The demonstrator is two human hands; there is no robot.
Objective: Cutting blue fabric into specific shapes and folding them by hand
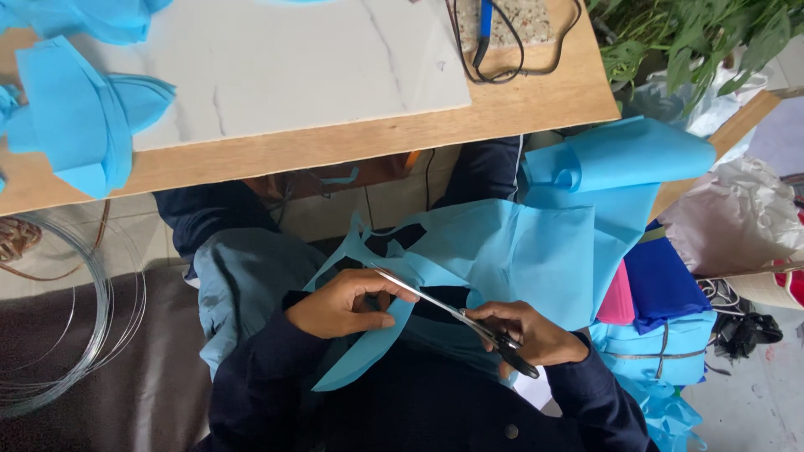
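A large sheet of light blue non-woven fabric (536, 251) lies across my lap, with cut-out gaps and a curved strip hanging toward me. My left hand (339, 303) pinches the fabric's curved strip near the cut. My right hand (528, 335) grips black-handled scissors (452, 314), whose silver blades point left toward my left hand and lie over the fabric. The fabric rolls up at its far right end (620, 155).
A wooden table (519, 109) ahead carries a white marble-look board (276, 67), folded blue fabric pieces (79, 117) and a black cable (490, 50). Wire coils (75, 335) lie at left. Stacked coloured fabrics (657, 310), bags and plants crowd the right.
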